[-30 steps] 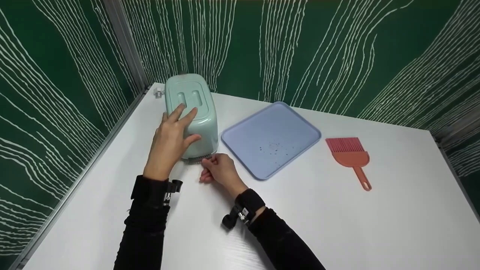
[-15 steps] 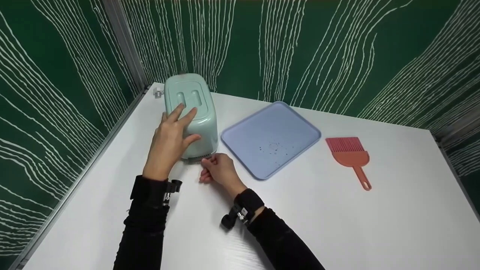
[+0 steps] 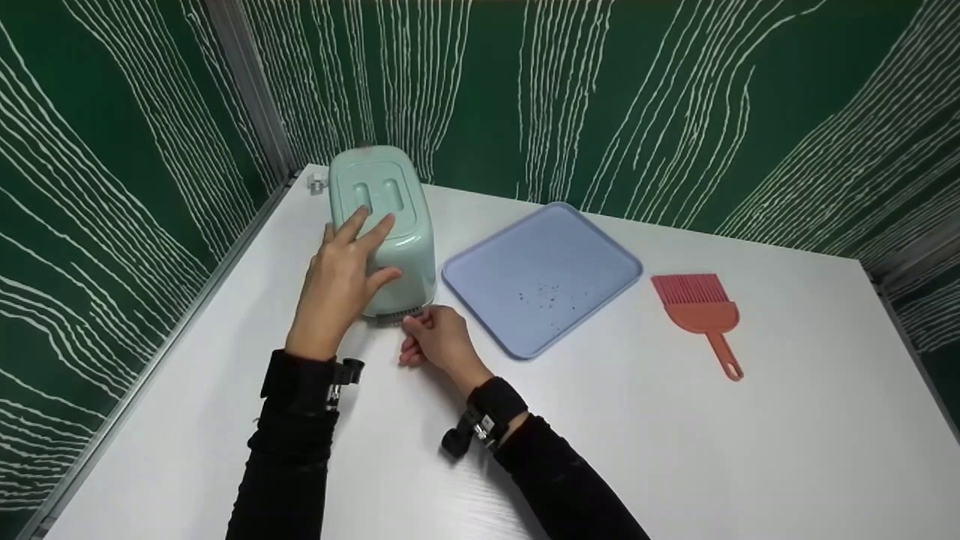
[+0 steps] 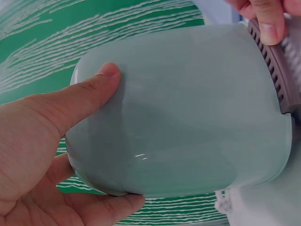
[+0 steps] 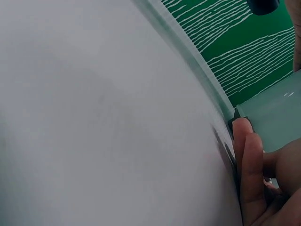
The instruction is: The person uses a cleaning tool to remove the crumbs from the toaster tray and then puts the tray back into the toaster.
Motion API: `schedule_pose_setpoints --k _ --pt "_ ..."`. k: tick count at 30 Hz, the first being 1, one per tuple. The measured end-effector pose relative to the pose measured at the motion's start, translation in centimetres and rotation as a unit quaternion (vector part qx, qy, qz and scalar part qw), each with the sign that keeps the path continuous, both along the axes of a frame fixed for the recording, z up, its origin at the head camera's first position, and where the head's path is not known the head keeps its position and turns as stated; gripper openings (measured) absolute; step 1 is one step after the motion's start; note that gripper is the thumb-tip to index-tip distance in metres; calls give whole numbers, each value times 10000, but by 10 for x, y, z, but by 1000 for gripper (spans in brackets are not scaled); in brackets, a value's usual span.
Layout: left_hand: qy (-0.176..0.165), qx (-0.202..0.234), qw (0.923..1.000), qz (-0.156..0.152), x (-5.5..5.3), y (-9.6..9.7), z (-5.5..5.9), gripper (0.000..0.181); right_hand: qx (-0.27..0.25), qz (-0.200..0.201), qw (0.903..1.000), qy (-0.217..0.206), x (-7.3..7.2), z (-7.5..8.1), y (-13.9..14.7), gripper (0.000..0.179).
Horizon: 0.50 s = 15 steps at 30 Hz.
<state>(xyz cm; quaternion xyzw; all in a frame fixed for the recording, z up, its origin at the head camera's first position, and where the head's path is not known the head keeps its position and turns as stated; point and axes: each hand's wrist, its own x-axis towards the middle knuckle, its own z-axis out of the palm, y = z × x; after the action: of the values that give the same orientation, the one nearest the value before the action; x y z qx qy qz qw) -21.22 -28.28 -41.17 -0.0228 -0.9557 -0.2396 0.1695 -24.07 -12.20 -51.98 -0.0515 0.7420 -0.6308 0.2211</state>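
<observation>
A mint-green toaster [image 3: 381, 176] with two long recesses on top stands at the left. My left hand [image 3: 334, 289] holds its near end, with spread fingers on the top and side and the thumb on the end face. In the left wrist view, that thumb presses the smooth green wall. Low on the near end is a dark slotted strip [image 4: 273, 66], apparently the edge of a crumb tray. My right hand [image 3: 442, 341] pinches this strip between thumb and fingers. In the right wrist view, the right fingers [image 5: 251, 165] lie close to the white tabletop, and the pinch is partly hidden.
Right of the toaster lies a blue tray [image 3: 510, 255] with dark crumbs [image 3: 551, 296] scattered on it. Farther right is an orange-red brush [image 3: 705, 316]. A small clear-white object [image 3: 316, 184] sits behind the toaster's left side. Green panels edge the white table [image 3: 787, 420].
</observation>
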Motion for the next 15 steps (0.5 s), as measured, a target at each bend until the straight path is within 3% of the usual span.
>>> schedule_pose_setpoints --k 15 --pt "92 -3 10000 -27 1 1 1 74 14 -128 9998 179 1 -1 -3 22"
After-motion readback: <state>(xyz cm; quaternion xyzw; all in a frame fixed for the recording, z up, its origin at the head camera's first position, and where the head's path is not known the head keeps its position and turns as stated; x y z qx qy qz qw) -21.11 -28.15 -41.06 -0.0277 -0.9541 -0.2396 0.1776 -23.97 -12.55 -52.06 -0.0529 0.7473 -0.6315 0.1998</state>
